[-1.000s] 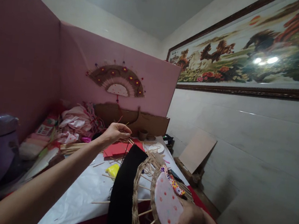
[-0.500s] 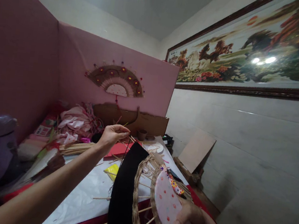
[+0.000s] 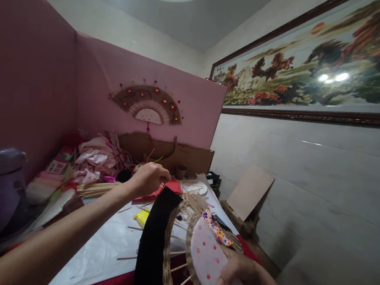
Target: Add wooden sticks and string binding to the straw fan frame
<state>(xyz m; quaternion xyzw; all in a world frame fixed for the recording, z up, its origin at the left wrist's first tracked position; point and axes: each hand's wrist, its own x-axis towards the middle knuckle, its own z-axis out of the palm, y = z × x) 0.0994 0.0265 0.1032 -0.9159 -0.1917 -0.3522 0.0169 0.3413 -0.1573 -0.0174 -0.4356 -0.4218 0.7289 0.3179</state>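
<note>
My right hand (image 3: pixel 238 273) grips a half-made fan by its pale half-round base (image 3: pixel 209 256) dotted with red, thumb on top. Thin wooden sticks (image 3: pixel 182 281) fan out from the base, with braided tan cord (image 3: pixel 169 260) woven across them. A wide black band (image 3: pixel 153 244) runs along the fan's outer side. Just above the band's upper end, my left hand (image 3: pixel 151 177) is closed in a pinch. A thin black thread (image 3: pixel 164 186) shows between its fingers and the fan; the fingertips are mostly hidden.
A white-covered table (image 3: pixel 91 241) bears loose sticks, a yellow packet (image 3: pixel 141 217), red sheets (image 3: pixel 174 187) and a small pot (image 3: pixel 180 172). Crumpled pink cloth (image 3: pixel 97 152) is heaped at back left. A finished fan (image 3: pixel 149 103) hangs on the pink partition (image 3: pixel 194 106).
My left hand has turned over, so its back now faces me, and has shifted slightly down. The fan has moved a little left in my right hand, and its upper stick tips no longer show.
</note>
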